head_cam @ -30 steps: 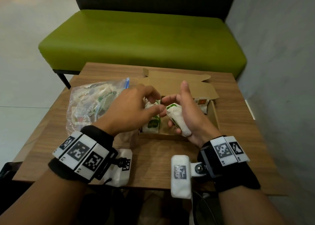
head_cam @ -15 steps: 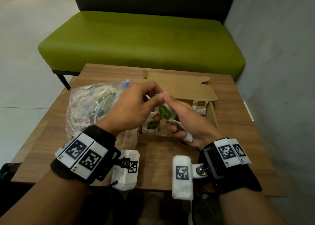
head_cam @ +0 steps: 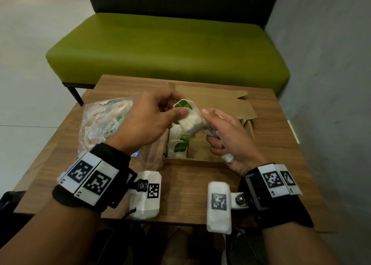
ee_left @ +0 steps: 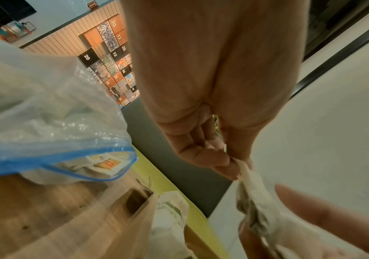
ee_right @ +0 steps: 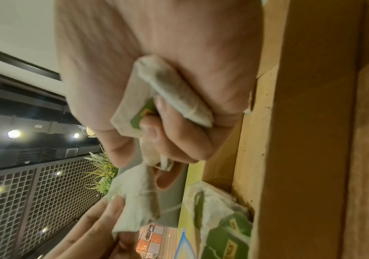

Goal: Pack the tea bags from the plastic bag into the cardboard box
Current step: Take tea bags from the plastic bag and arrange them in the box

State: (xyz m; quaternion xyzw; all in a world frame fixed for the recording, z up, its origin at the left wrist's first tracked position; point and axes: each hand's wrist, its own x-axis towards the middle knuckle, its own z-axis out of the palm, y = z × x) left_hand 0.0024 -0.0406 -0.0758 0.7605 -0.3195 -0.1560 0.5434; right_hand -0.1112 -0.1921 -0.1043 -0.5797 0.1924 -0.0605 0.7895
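Observation:
Above the open cardboard box (head_cam: pixel 202 161) both hands meet. My left hand (head_cam: pixel 170 112) pinches a white tea bag (head_cam: pixel 190 121) with a green tag (head_cam: pixel 183 105) by its top, thumb in front. My right hand (head_cam: pixel 215 136) is curled round several tea bags (ee_right: pixel 174 98) in its fist, one end sticking out below (head_cam: pixel 227 158); its thumb tip touches the pinched bag. Tea bags with green tags (head_cam: pixel 178 147) stand in the box's left end. The clear plastic bag (head_cam: pixel 102 124) with a blue zip edge (ee_left: pixel 52 157) lies left of the box with more tea bags inside.
The box's lid flap (head_cam: pixel 218 102) lies open toward the back. Everything sits on a small wooden table (head_cam: pixel 186 186). A green bench (head_cam: pixel 166 50) stands behind the table, and a grey wall (head_cam: pixel 331 84) runs close along the right side.
The left hand has lifted one tea bag up and away from the right hand's bundle. The right hand stays over the box with its fist closed on the rest.

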